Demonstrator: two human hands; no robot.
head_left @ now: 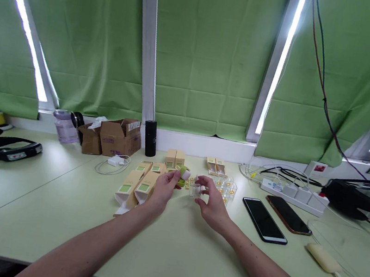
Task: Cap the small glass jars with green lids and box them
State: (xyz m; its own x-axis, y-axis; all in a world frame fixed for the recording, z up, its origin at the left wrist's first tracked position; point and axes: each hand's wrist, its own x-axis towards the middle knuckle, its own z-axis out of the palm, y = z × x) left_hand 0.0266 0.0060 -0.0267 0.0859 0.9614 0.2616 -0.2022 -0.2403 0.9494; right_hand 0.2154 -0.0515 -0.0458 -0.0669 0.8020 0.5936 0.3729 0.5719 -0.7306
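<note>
Pinched in the fingertips of my left hand [163, 192] is a small green-and-white cap-like piece [185, 173]; its exact kind is hard to make out. My right hand [213, 204] grips a small clear container [195, 190] between thumb and fingers, just right of that piece and apart from it. Behind the right hand stand several clear containers [231, 186] with yellow centres. Small yellow pieces [188, 185] lie on the table between the hands. Open beige boxes with green labels [130, 185] lie beside my left hand.
More beige boxes [175, 157] and a pair of box pieces [216, 166] sit farther back. Two phones [265, 220], a power strip [293, 194] and cables are at right. Cardboard boxes [118, 137], a black cylinder [150, 138] and a white charger [116, 161] stand back left.
</note>
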